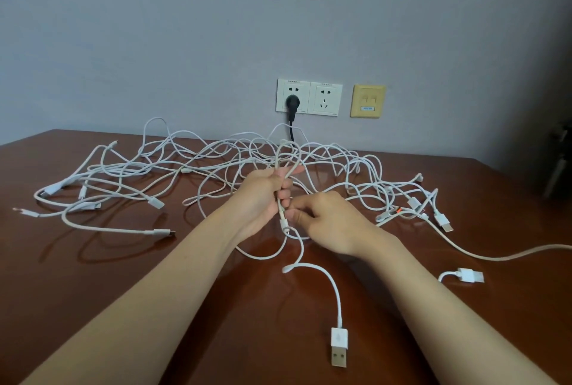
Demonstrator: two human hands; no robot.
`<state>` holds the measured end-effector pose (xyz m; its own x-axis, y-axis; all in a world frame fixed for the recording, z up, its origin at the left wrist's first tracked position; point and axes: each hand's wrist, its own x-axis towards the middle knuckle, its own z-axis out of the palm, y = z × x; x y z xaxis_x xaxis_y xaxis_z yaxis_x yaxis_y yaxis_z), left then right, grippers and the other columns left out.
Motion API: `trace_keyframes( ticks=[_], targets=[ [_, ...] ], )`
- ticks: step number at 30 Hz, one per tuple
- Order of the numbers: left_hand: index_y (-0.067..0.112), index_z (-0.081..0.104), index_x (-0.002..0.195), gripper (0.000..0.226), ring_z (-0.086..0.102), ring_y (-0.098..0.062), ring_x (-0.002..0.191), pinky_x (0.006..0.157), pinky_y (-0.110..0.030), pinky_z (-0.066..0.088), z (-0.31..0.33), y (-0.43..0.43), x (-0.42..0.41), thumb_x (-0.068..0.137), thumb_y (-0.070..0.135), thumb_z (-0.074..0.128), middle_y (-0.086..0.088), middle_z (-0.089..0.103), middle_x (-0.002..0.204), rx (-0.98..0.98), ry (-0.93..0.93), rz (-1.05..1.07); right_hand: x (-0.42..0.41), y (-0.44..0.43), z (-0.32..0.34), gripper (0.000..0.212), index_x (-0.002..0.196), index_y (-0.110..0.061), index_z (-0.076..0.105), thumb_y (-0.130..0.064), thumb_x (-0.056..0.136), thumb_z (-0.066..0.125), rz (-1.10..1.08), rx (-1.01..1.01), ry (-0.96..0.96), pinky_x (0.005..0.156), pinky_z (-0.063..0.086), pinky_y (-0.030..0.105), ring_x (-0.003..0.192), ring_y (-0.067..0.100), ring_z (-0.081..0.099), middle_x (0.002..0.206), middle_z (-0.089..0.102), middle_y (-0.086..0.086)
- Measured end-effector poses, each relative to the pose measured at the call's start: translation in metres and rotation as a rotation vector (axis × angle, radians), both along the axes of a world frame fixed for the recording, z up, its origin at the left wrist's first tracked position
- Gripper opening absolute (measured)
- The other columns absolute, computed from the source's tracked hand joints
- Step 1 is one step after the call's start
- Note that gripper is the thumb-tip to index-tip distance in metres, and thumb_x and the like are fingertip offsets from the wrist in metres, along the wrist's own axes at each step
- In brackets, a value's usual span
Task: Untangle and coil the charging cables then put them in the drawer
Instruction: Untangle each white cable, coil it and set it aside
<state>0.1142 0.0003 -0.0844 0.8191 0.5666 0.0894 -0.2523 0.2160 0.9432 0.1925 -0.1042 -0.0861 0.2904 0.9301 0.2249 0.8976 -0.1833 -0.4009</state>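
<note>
Fingers of my left hand (263,195) curled round a doubled loop of white cable (283,223); my right hand (328,223) pinched its strand just below. The remaining cables (235,152) sprawled tangled across the table (77,276). I judged that feeding slack through would beat tugging.

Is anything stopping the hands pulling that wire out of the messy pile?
Nothing sits between them: the left hand and right hand already hold the wire. But its loop leads into the tangle of other wires on the table, which cross it behind the hands. No drawer is in view.
</note>
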Motion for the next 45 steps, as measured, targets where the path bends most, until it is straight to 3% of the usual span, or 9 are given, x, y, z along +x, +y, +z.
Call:
trace_keyframes(
  ticks=[4,12,15,19,26,30,35,39,45],
  targets=[
    [0.01,0.045,0.077,0.034,0.033,-0.004,0.035,0.04,-0.016,0.031,0.005,0.001,-0.001,0.102,0.005,0.023,-0.001,0.03,0.061,-0.074,0.067,0.036,-0.001,-0.001,0.002,0.035,0.06,-0.022,0.044,-0.027,0.094,0.049,-0.004,-0.014,-0.038,0.051,0.029,0.025,0.052,0.009,0.037,0.053,0.043,-0.006],
    [0.013,0.035,0.071,0.036,0.021,-0.002,0.024,0.029,-0.012,0.019,0.012,0.019,-0.008,0.101,0.006,0.016,0.008,0.03,0.035,-0.36,-0.098,0.103,0.008,-0.006,0.01,0.017,0.076,-0.028,0.053,-0.024,0.093,0.053,-0.08,0.149,0.044,0.068,0.037,0.031,0.07,0.017,0.048,0.064,0.056,-0.006],
    [0.013,0.035,0.072,0.035,0.019,-0.001,0.024,0.028,-0.011,0.014,0.012,0.015,-0.008,0.101,0.005,0.018,0.008,0.03,0.035,-0.291,-0.015,0.123,0.014,-0.012,0.016,0.024,0.067,-0.028,0.056,-0.022,0.089,0.059,-0.11,0.243,0.152,0.068,0.041,0.031,0.067,0.017,0.051,0.073,0.062,0.012],
    [0.014,0.038,0.074,0.033,0.018,0.0,0.022,0.026,-0.01,0.013,0.014,0.004,-0.001,0.101,0.007,0.021,0.008,0.032,0.033,-0.068,0.198,0.169,0.008,-0.016,0.025,0.027,0.067,-0.027,0.06,-0.009,0.088,0.06,-0.028,0.311,0.329,0.057,0.034,0.012,0.055,0.001,0.042,0.065,0.054,0.001],
    [0.007,0.052,0.092,0.02,0.025,-0.006,0.033,0.033,-0.012,0.018,0.002,-0.014,0.002,0.096,0.003,0.032,-0.001,0.043,0.049,0.336,0.333,-0.013,0.0,-0.008,0.024,0.016,0.079,-0.025,0.068,-0.008,0.082,0.067,-0.037,0.487,0.2,0.066,0.038,0.016,0.065,0.004,0.047,0.077,0.053,0.002],
    [0.011,0.053,0.078,0.028,0.024,-0.001,0.025,0.032,-0.012,0.014,0.01,-0.02,0.002,0.097,0.004,0.034,0.0,0.05,0.044,0.273,0.259,-0.092,0.005,-0.009,0.023,0.014,0.083,-0.019,0.069,-0.006,0.083,0.065,-0.149,0.507,0.201,0.064,0.037,0.011,0.065,-0.001,0.05,0.076,0.05,-0.006],
    [0.013,0.052,0.085,0.027,0.022,0.0,0.028,0.032,-0.011,0.014,0.014,-0.019,-0.004,0.099,0.019,0.029,-0.003,0.052,0.048,0.175,0.244,-0.262,0.008,-0.01,0.023,0.02,0.078,-0.026,0.061,-0.008,0.078,0.071,-0.244,0.496,0.199,0.054,0.035,0.006,0.052,-0.006,0.049,0.065,0.058,-0.006],
    [0.016,0.051,0.084,0.026,0.027,0.0,0.036,0.039,-0.01,0.022,0.003,-0.022,0.0,0.102,0.015,0.031,0.006,0.042,0.052,0.408,0.267,-0.182,0.008,-0.01,0.024,0.018,0.079,-0.019,0.058,-0.009,0.075,0.073,-0.285,0.524,0.197,0.054,0.036,0.007,0.052,-0.008,0.051,0.058,0.052,-0.01],
    [0.013,0.051,0.079,0.032,0.055,-0.007,0.054,0.055,-0.016,0.045,0.001,-0.016,0.0,0.1,0.004,0.03,0.009,0.048,0.045,0.368,0.231,-0.007,0.003,-0.008,0.021,0.037,0.083,-0.033,0.05,0.003,0.089,0.046,-0.131,0.543,0.209,0.06,0.037,0.011,0.07,0.007,0.054,0.084,0.059,0.002]
  ],
)
